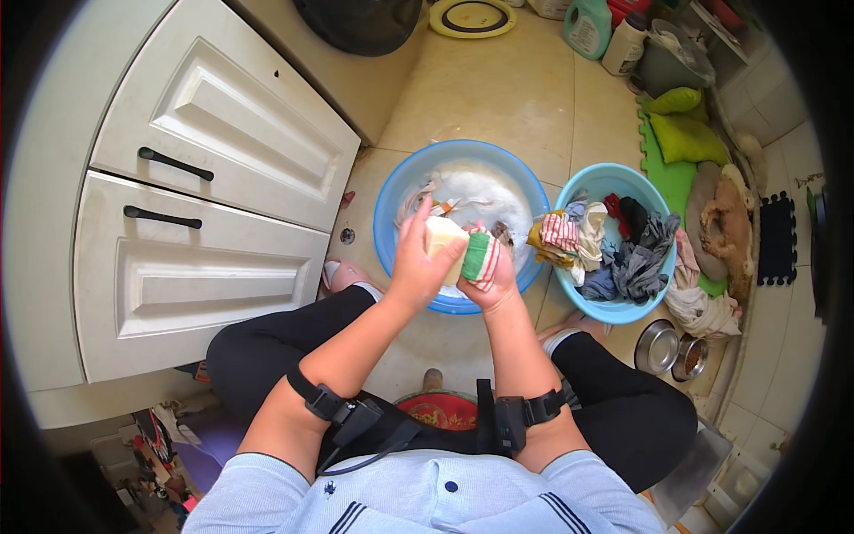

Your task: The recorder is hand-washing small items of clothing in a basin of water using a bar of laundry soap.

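Note:
My left hand (pixel 418 258) grips a pale yellow bar of soap (pixel 442 237) and presses it against a small striped cloth of green, red and white (pixel 481 256). My right hand (pixel 494 283) holds that cloth from below. Both hands hover over the near rim of a blue basin (pixel 391 187) filled with soapy water and a few soaking garments (pixel 425 194).
A second, lighter blue basin (pixel 623 311) to the right holds several wrung clothes. White cabinet doors (pixel 213 160) stand on the left. Two metal bowls (pixel 658 347) lie on the floor at right, near a green mat (pixel 676 173), detergent bottles (pixel 587 27) and a heap of cloth (pixel 703 307).

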Motion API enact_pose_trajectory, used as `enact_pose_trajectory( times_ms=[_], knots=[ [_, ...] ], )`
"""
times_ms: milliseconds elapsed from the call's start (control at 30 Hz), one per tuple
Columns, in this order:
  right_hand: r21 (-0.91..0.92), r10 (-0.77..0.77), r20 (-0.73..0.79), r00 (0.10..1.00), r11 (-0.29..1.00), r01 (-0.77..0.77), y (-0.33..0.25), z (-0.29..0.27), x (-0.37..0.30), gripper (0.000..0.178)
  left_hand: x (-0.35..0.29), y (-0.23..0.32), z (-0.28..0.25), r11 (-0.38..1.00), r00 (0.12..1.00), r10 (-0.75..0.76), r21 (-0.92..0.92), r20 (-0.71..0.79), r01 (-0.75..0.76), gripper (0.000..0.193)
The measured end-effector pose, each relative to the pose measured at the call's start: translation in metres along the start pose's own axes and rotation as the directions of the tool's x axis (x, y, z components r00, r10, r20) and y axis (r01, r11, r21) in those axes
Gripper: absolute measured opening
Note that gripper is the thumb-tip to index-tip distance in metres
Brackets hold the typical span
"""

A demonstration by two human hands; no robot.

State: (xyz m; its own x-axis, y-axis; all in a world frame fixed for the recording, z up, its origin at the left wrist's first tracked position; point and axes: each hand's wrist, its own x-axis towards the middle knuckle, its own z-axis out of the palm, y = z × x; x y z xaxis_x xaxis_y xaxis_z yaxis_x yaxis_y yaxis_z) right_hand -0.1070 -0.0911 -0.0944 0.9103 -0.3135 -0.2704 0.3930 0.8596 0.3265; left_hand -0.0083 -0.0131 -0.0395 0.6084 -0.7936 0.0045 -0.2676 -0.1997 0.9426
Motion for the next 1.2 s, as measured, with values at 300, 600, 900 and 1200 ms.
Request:
enact_pose_trajectory(
  times_ms=[300, 600, 900, 1200],
  knots=[
    [-0.138, 0.158, 0.016, 0.987, 0.978, -0.154, 0.007, 0.015, -0.003, 0.029, 0.001, -0.003, 0.004, 0.988, 0.998, 0.055, 0.145, 0.033, -0.059, 0.069],
    [-0.705, -0.523, -0.137, 0.841, 0.648, 0.288, 0.035, 0.016, 0.005, 0.046, -0.007, -0.01, 0.015, 0.991, 0.999, -0.033, 0.13, 0.018, 0.031, 0.07],
    [-0.47, -0.219, 0.002, 0.976, 0.861, 0.194, 0.029, 0.016, -0.001, 0.05, 0.003, -0.006, 0.018, 0.938, 0.993, 0.113, 0.325, 0.033, -0.117, 0.07],
    [-0.591, -0.375, -0.102, 0.921, 0.768, 0.248, 0.018, 0.002, -0.001, 0.041, 0.028, -0.012, 0.034, 0.791, 0.999, 0.043, 0.611, -0.019, -0.023, 0.074]
  ],
)
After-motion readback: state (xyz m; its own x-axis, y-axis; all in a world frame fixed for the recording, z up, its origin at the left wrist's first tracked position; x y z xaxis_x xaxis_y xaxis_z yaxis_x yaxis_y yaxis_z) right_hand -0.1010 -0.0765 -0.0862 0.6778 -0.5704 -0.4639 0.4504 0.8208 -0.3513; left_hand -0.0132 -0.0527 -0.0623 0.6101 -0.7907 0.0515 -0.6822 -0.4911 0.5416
